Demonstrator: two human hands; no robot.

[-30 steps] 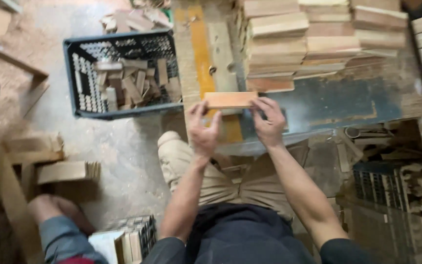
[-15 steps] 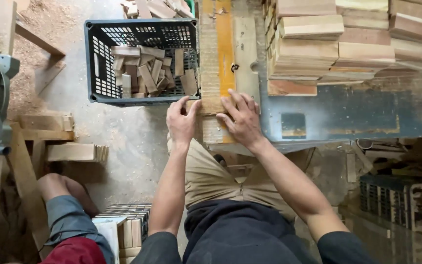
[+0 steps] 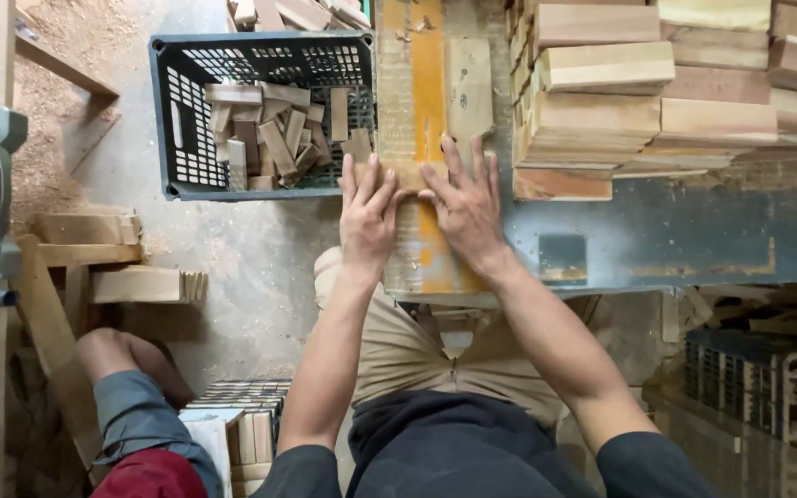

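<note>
Dusty workshop floor and blue machine table [image 3: 694,240], small wooden block [image 3: 405,175] pressed flat on the yellow-striped bed [image 3: 426,83], covered at each end by left hand [image 3: 368,217] and right hand [image 3: 469,205], fingers spread flat, nothing gripped, black crate of offcuts [image 3: 260,115] just left, stacked boards [image 3: 657,83] right.

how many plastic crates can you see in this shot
2. One dark crate sits on the floor left of the hands, holding wood offcuts. A second dark crate sits at lower right under the bench, partly hidden. Others may be out of view.
</note>
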